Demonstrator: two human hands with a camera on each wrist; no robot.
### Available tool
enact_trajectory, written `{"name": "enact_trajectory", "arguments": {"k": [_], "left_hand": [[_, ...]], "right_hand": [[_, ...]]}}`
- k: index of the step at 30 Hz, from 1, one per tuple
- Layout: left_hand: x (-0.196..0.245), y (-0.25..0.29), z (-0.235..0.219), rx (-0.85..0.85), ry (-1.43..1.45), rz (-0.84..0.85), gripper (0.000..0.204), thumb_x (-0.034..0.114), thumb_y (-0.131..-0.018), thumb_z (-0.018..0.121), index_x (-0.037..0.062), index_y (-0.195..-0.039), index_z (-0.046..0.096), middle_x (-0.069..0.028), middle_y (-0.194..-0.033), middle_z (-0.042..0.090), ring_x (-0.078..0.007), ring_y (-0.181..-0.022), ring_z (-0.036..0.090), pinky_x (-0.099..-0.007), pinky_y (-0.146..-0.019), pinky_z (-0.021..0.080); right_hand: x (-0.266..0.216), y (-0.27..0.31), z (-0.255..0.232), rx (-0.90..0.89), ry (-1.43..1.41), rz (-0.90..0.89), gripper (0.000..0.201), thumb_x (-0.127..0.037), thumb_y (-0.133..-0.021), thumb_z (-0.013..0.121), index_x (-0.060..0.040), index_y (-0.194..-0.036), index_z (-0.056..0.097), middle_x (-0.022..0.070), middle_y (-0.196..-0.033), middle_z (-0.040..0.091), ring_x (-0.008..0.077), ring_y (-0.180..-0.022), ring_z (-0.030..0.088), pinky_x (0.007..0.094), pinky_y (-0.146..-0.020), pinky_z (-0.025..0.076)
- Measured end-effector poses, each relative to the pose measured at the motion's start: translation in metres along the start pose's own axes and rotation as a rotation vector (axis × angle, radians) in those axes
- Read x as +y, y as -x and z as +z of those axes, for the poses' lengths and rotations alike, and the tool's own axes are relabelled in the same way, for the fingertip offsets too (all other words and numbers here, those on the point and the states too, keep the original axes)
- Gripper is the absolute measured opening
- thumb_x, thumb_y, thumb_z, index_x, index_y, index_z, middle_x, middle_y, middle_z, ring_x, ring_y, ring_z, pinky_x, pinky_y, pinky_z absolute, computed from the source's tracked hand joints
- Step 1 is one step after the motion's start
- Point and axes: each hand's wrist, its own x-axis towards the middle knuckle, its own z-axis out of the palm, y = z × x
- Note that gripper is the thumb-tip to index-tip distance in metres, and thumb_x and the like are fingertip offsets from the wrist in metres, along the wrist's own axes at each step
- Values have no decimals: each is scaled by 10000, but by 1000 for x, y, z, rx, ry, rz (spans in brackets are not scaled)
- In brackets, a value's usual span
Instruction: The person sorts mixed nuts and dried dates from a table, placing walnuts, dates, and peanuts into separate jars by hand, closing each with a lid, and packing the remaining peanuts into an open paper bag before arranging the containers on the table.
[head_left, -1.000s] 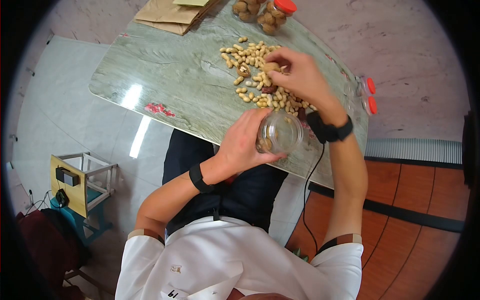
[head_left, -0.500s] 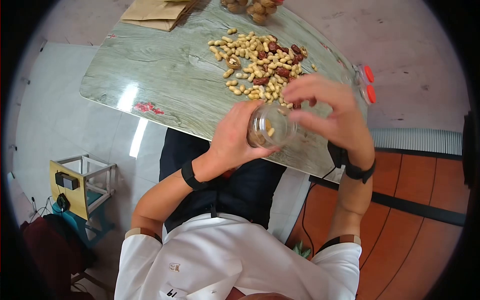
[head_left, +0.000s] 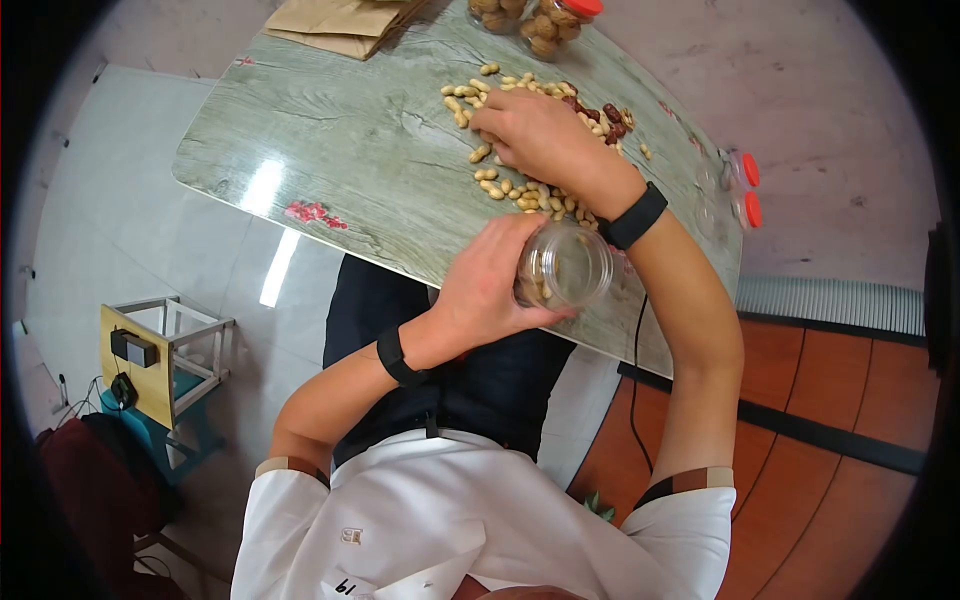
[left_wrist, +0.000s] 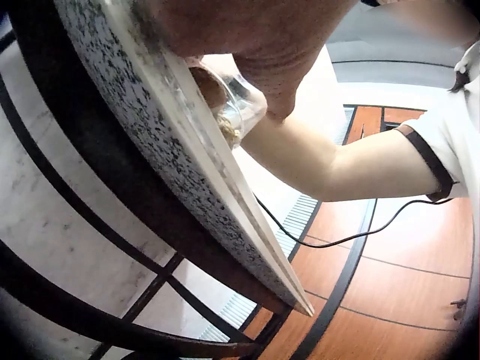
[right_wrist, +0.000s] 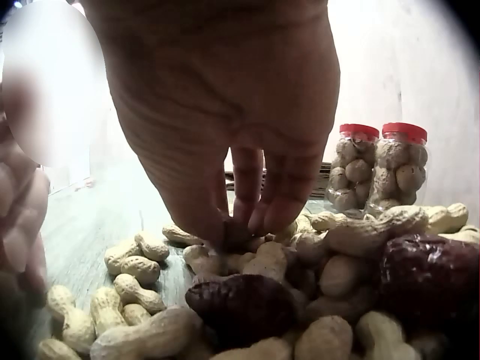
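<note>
The left hand (head_left: pixel 490 275) grips a clear open jar (head_left: pixel 565 265), tilted beside the table's near edge. Peanuts show through the jar wall; in the left wrist view the jar (left_wrist: pixel 251 105) also holds something brown. The right hand (head_left: pixel 550 140) reaches down onto the left part of a pile of peanuts (head_left: pixel 540 198) and red dates (head_left: pixel 613 113). In the right wrist view the thumb and fingertips of the right hand (right_wrist: pixel 232 112) come together low among peanuts (right_wrist: pixel 154 334), behind a dark date (right_wrist: pixel 241 306); what lies between them is hidden.
Two walnut jars with red lids (right_wrist: pixel 405 161) stand at the table's far side, near brown paper bags (head_left: pixel 340 28). Clear containers with red lids (head_left: pixel 750 170) lie at the right edge. A black cable (head_left: pixel 636 400) hangs from the right wrist area.
The right hand went from the pile to the jar's mouth, then back to the pile's left part, covering the walnut half seen there earlier. The left hand keeps its grip on the jar.
</note>
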Motion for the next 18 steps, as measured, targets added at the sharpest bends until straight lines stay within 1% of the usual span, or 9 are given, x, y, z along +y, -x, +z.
{"name": "enact_trajectory", "arguments": {"k": [4, 6, 7, 9, 11, 14, 15, 17, 18], "left_hand": [[-2, 1, 1, -39, 30, -27, 973, 378, -618, 998, 31, -1379, 501, -183, -1248, 626, -376, -1092, 662, -436, -919, 556], [-3, 1, 1, -29, 17, -26, 982, 377, -614, 999, 31, -1382, 495, -187, -1254, 622, -376, -1094, 662, -437, -920, 556], [-3, 1, 0, -27, 16, -25, 982, 377, -614, 999, 31, -1382, 495, -187, -1254, 622, -376, -1094, 662, -437, -920, 556], [-2, 1, -1, -30, -18, -10, 992, 370, -610, 1001, 28, -1387, 487, -190, -1250, 623, -380, -1095, 663, -439, -915, 557], [0, 0, -2, -34, -20, -16, 996, 359, -612, 1002, 26, -1393, 482, -188, -1254, 621, -372, -1094, 667, -434, -913, 559], [2, 0, 0, -45, 20, -43, 976, 355, -616, 995, 25, -1385, 493, -184, -1239, 621, -370, -1098, 657, -433, -916, 554], [2, 1, 2, -38, 56, -72, 953, 362, -619, 987, 26, -1371, 508, -181, -1221, 624, -378, -1103, 644, -436, -921, 548], [1, 1, 4, -45, 50, -66, 954, 354, -619, 989, 28, -1375, 507, -179, -1225, 623, -372, -1105, 646, -433, -923, 549], [0, 1, 4, -34, 40, -71, 955, 346, -620, 991, 30, -1379, 506, -177, -1229, 622, -367, -1107, 649, -430, -926, 549]], "right_hand": [[-3, 13, -10, 21, -11, 112, 268, -81, -808, 714, -76, -1076, 711, 90, -1015, 687, 332, -936, 680, 434, -791, 558], [-6, 30, -28, 229, -244, 165, 270, -48, -831, 687, -60, -1099, 711, 97, -989, 704, 283, -877, 699, 377, -772, 568], [-14, 43, -38, 273, -541, 329, 302, -87, -803, 679, -36, -1099, 709, 125, -981, 742, 290, -827, 708, 380, -753, 565], [-35, 72, -75, 355, -675, 471, 302, -35, -802, 707, -42, -1104, 714, 79, -935, 732, 202, -778, 688, 324, -725, 545], [-50, 108, -98, 390, -671, 397, 290, 0, -795, 732, -41, -1082, 717, 42, -940, 722, 145, -800, 667, 296, -728, 528], [-77, 139, -122, 280, -719, 296, 269, -23, -799, 756, -39, -1064, 716, 52, -978, 731, 158, -824, 677, 307, -751, 534], [-82, 142, -121, 294, -714, 309, 269, -23, -799, 756, -39, -1064, 716, 52, -978, 731, 158, -824, 677, 307, -751, 534], [-92, 140, -117, 242, -527, 132, 253, -29, -808, 768, -50, -1055, 716, 66, -997, 731, 182, -863, 687, 326, -770, 543], [-90, 142, -117, 256, -522, 139, 253, -29, -808, 768, -50, -1055, 716, 66, -997, 731, 182, -863, 687, 326, -770, 543]]}}
